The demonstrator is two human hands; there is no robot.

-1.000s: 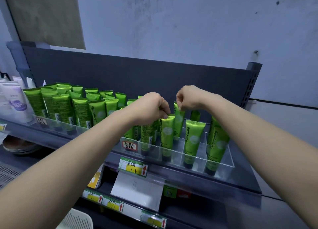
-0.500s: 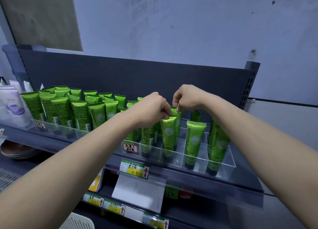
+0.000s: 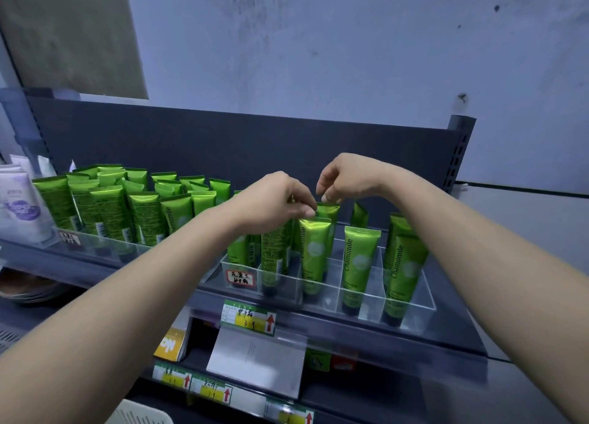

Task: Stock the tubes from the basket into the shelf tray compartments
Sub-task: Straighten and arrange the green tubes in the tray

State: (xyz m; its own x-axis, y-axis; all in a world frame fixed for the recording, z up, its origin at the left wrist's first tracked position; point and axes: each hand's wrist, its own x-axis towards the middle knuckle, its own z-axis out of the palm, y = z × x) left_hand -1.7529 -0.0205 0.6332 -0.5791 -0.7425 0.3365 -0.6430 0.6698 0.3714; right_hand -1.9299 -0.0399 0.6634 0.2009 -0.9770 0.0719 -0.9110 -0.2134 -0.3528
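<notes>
A clear acrylic shelf tray point(image 3: 411, 305) with compartments holds several green Chamomile tubes standing cap-down. My left hand point(image 3: 274, 200) hovers over the tray's left-middle columns, its fingertips pinching the top of a green tube point(image 3: 276, 248). My right hand point(image 3: 344, 176) is just beside it, fingers curled down and pinching the top edge of a rear tube point(image 3: 330, 211). A front tube point(image 3: 314, 254) stands right below both hands. More tubes point(image 3: 358, 261) point(image 3: 404, 264) stand to the right. A white basket point(image 3: 140, 415) shows its rim at the bottom left.
A second clear tray point(image 3: 105, 243) on the left is packed with several green tubes. White and purple tubes point(image 3: 22, 206) stand at the far left. Price tags point(image 3: 248, 316) line the dark shelf's front edge. Boxes sit on the lower shelf point(image 3: 255, 356).
Both hands stay over the same middle columns; the right hand has lifted slightly and its fingers have loosened at the rear tube's top. The view shifted a little.
</notes>
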